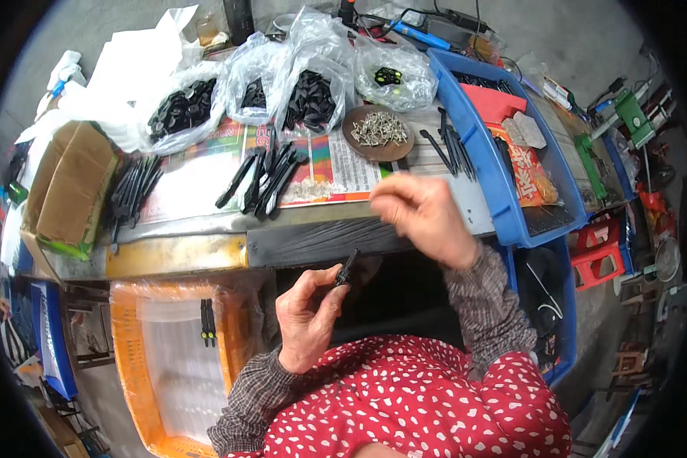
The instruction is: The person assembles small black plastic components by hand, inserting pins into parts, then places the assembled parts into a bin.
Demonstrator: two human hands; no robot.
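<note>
Head view, left to right: a cardboard box (pixel 72 187) sits at the far left of the surface (pixel 206 221), with a bundle of black strips (pixel 130 195) just beside it. Below the surface edge, an orange crate (pixel 130 366) lined with clear plastic holds only two finished pieces (pixel 208 319), so by that count the work looks barely begun. Bags of black parts (pixel 183 107) line the back, and a loose pile of black handles (pixel 263 179) lies on a printed sheet, seemingly waiting their turn.

The left hand (pixel 305 320), held low over the lap, pinches a black piece (pixel 347 269) between thumb and fingers (pixel 324 282). Its long axis runs from lower left to upper right, the free end pointing up and away toward the surface edge.

The right hand (pixel 424 214) hovers above the surface edge, blurred, its fingers curled in together; whether they hold something small I cannot tell. Beyond it sits a brown dish of screws (pixel 378 131), then a blue tray (pixel 504 191) at the right.
</note>
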